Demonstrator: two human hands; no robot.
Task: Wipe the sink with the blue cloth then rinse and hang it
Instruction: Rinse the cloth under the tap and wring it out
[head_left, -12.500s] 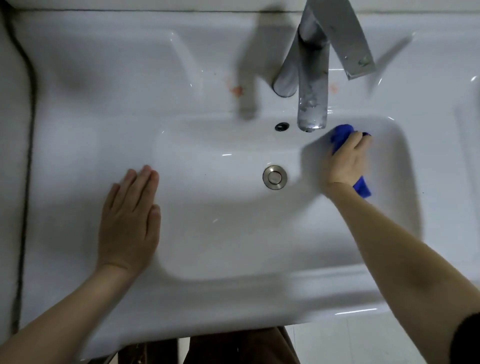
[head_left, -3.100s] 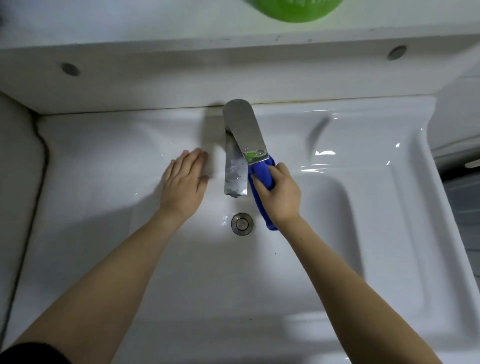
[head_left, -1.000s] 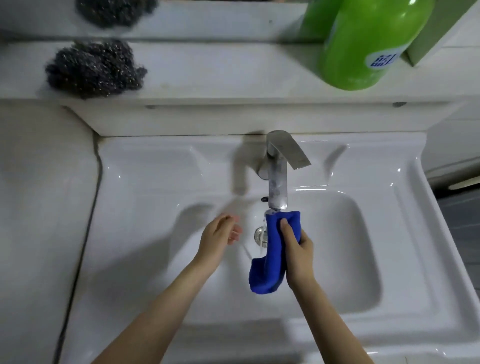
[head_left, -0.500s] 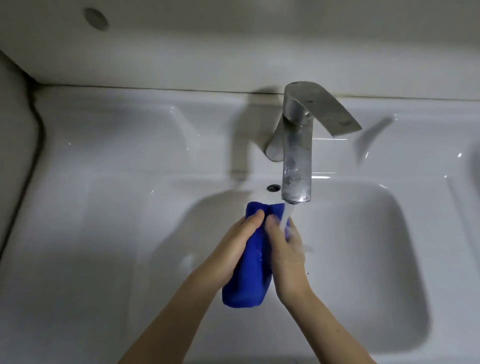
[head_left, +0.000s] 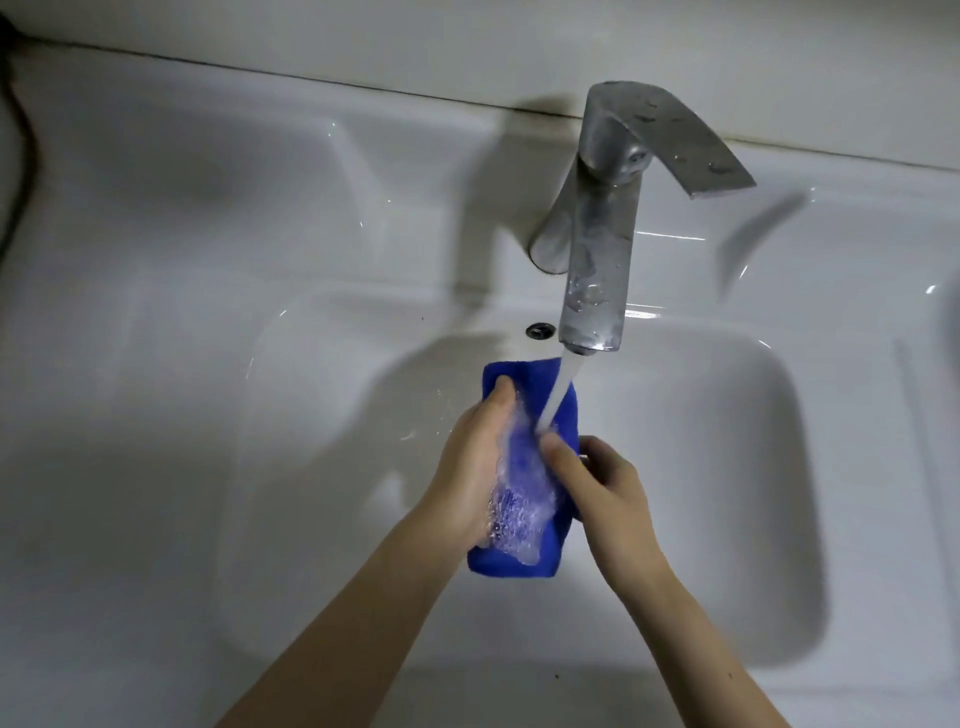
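The white sink (head_left: 779, 467) fills nearly the whole view, its basin sunk just in front of the metal faucet (head_left: 597, 249), which stands at the middle of the back ledge with its flat lever pointing off to the right. Below the faucet's spout and over the basin, two bare forearms reach in from the near edge. The blue cloth (head_left: 524, 467) hangs folded lengthwise between the hands, directly under the spout, its top edge just short of the spout's mouth and its lower end free above the basin floor. The left hand (head_left: 475, 478) is closed around the cloth's left side, thumb pressed near the top. The right hand (head_left: 602, 488) grips the right side, thumb on the front face. A stream of water (head_left: 556, 395) falls from the spout onto the cloth and sheets down over it. A small dark overflow hole (head_left: 539, 330) sits just left of the spout tip.
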